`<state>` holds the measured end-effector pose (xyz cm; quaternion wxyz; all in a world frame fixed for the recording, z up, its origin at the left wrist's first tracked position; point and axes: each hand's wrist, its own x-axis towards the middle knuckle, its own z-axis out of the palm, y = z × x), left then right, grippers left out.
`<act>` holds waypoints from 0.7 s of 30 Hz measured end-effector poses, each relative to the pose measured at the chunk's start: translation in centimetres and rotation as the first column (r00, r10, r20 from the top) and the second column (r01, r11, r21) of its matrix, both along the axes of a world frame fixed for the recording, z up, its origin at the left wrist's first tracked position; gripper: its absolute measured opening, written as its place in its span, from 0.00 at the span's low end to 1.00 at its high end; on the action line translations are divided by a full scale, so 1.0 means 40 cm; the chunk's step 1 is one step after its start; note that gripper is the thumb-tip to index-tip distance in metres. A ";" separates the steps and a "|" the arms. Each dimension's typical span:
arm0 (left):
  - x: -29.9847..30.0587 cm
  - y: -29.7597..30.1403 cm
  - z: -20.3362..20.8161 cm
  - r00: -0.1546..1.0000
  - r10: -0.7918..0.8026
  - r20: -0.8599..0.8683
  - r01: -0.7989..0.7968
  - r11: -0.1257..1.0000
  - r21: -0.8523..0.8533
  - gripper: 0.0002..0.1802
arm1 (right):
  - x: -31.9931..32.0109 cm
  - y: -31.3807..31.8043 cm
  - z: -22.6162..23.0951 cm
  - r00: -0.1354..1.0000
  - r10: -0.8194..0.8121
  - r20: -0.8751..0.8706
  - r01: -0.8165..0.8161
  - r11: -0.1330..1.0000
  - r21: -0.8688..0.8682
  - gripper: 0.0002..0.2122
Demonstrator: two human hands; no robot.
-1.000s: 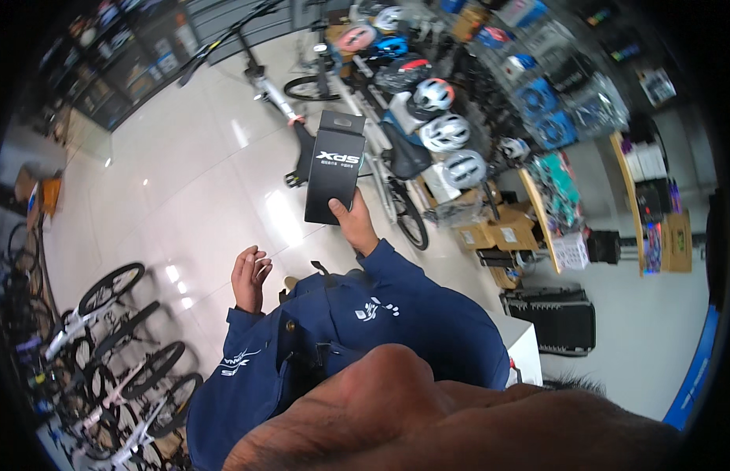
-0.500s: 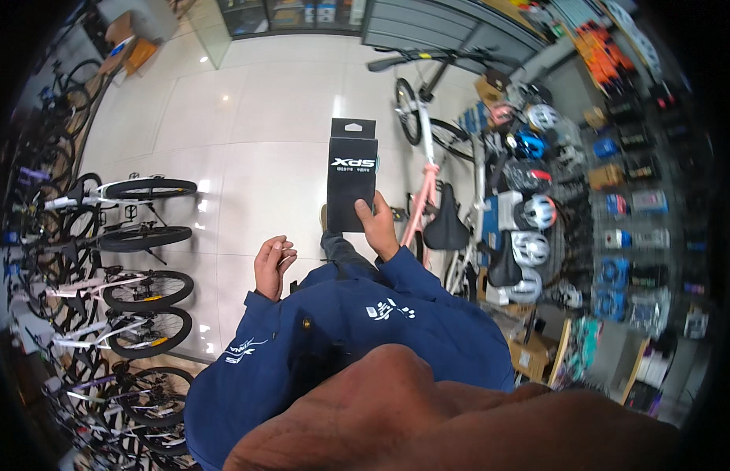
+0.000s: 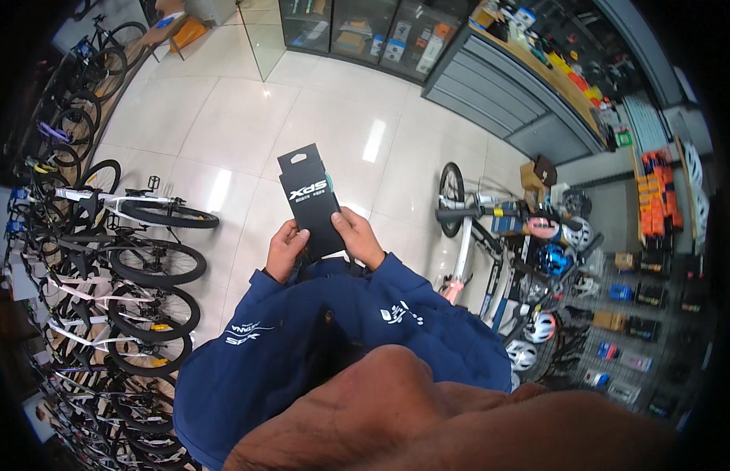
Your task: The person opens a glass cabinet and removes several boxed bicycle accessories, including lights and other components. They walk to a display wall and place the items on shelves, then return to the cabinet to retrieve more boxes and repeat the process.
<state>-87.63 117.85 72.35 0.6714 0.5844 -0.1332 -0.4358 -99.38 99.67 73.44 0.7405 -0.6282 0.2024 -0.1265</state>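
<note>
A flat black cardboard box (image 3: 316, 218) with white printing and a hang-hole tab at its far end is held before me, tilted a little to the left. My left hand (image 3: 285, 250) grips its near left edge, thumb on the front face. On the near right edge, my right hand (image 3: 357, 237) clasps the box in the same way. The fingers of both hands are partly hidden behind it. A bit of teal shows along the box's far right edge.
Parked bicycles (image 3: 157, 259) line the left side. To the right stands a pink and white bicycle (image 3: 462, 259), with helmets (image 3: 540, 326) and hanging packaged goods (image 3: 616, 330) beyond. A grey drawer cabinet (image 3: 498, 86) and a glass panel (image 3: 260, 43) are at the back.
My left hand has come up and taken hold of the box, which only my right hand held before. The box has shifted left and tilted. The view has turned.
</note>
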 end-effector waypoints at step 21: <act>1.450 -0.595 -0.256 0.880 -0.122 0.459 0.100 0.992 0.073 0.22 | 1.173 -0.625 -0.201 0.926 -0.346 -0.150 0.307 0.923 -0.233 0.11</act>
